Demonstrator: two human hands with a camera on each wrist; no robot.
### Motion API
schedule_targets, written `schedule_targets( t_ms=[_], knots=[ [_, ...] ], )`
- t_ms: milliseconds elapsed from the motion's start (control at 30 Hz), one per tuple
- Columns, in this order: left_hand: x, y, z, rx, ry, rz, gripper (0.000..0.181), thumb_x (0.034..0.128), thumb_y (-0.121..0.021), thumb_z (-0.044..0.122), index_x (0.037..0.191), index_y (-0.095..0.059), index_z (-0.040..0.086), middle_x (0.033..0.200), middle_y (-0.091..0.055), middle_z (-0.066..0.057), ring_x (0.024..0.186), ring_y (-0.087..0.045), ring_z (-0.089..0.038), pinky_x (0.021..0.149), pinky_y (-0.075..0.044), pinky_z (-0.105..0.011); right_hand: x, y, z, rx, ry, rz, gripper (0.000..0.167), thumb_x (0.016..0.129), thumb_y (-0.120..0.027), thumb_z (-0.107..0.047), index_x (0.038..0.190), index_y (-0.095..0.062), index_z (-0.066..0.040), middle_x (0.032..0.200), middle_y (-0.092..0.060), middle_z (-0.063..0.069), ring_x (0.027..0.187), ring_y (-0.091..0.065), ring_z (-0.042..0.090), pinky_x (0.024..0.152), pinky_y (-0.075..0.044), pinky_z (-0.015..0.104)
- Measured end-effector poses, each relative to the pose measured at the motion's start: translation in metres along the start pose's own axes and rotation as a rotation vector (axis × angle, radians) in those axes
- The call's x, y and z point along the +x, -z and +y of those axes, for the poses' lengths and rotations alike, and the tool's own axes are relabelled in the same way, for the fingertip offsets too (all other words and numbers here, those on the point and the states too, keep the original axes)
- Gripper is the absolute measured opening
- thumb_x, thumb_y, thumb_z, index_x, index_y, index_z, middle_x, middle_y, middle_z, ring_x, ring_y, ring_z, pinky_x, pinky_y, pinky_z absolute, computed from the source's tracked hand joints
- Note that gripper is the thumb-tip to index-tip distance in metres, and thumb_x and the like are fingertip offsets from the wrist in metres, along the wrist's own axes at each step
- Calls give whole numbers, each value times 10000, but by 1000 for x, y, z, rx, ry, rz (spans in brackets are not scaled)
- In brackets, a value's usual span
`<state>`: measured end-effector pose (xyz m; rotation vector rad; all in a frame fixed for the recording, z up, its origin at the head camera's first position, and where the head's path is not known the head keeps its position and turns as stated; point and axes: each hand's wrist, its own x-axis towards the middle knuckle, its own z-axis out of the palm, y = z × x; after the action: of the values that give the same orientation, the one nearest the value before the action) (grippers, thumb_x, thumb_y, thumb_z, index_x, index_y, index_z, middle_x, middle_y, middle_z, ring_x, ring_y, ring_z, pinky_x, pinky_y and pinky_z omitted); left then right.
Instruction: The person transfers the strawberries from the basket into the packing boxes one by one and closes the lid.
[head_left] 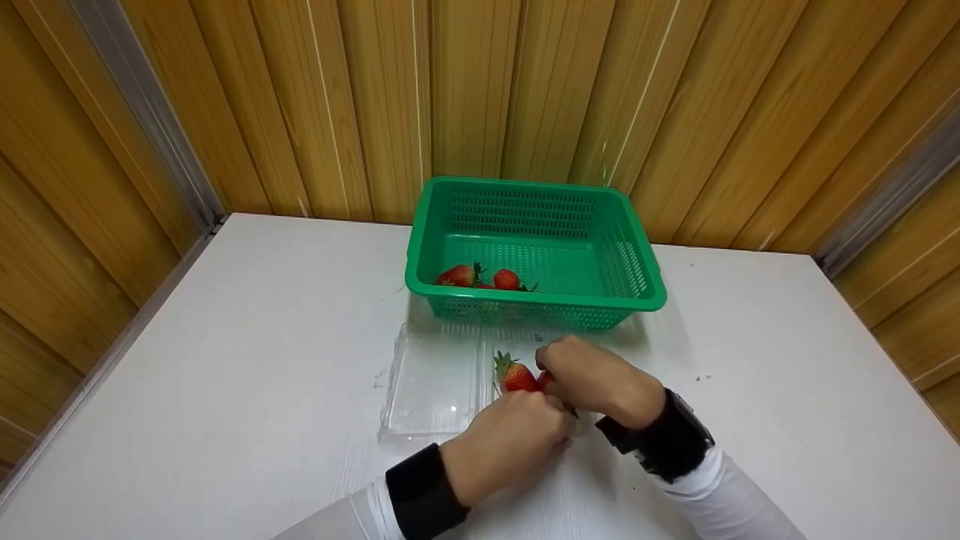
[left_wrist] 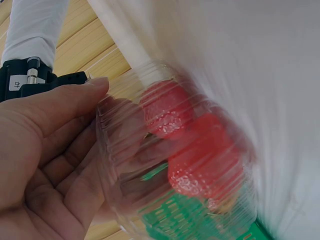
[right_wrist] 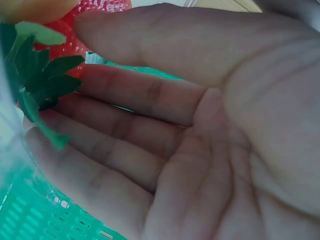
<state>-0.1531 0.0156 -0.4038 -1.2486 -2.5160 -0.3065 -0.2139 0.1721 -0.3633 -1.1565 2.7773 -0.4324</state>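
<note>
A clear plastic clamshell box point(head_left: 439, 382) lies opened out on the white table, one half to the left, the other under my hands. My left hand point(head_left: 517, 429) grips the near edge of the right half, thumb at the rim. Through its clear wall, red strawberries point(left_wrist: 205, 155) show in the left wrist view. My right hand point(head_left: 600, 379) is over that half, pinching a strawberry point(right_wrist: 70, 47) with green leaves between thumb and fingers. Beside it a leafy strawberry point(head_left: 517, 377) sits in the box. My hands partly hide the fruit.
Behind the box stands a green perforated basket point(head_left: 540, 298), with several strawberries point(head_left: 459, 275) at its near left. Wood-patterned panels point(head_left: 480, 90) rise behind the white table point(head_left: 225, 375) and at both sides.
</note>
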Motion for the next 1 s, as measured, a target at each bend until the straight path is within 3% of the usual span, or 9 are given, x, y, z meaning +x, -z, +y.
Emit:
schedule_targets(
  t_ms=[200,433,600,833,1000],
  knots=[
    [0,0,-1,-6,-8,12,148,924,-822,134,799,-791,206,698,-617,92,639,-563,-3,572,-447,-160,1,2,1,15,1,-1,272,826,-666,72,676,-553,-125,618,-396,-99,577,-398,95,521,-332,267],
    [1,1,0,-11,4,-14,134,931,-805,127,830,-795,215,738,-662,102,671,-618,-8,603,-500,-178,0,13,1,5,-35,-26,253,888,-716,5,697,-600,-115,608,-442,-79,589,-451,115,549,-386,279],
    [1,2,0,-37,31,-49,87,934,-820,143,878,-824,209,788,-719,103,701,-668,-31,644,-536,-192,-2,26,0,-9,-63,-13,25,906,-752,-19,885,-738,-22,746,-644,-4,711,-576,172,678,-515,364],
    [0,2,0,-58,44,-60,56,934,-829,145,909,-837,195,827,-736,90,739,-694,-56,694,-557,-198,-4,45,-2,15,-73,15,74,930,-746,-9,1002,-763,-3,825,-671,-13,790,-618,193,747,-549,398],
    [1,3,0,-68,42,-59,54,938,-824,145,899,-829,180,821,-729,85,732,-690,-62,697,-559,-201,-4,56,0,63,-98,58,151,957,-765,-52,1091,-770,18,1007,-759,88,971,-708,302,865,-585,478]
  ],
)
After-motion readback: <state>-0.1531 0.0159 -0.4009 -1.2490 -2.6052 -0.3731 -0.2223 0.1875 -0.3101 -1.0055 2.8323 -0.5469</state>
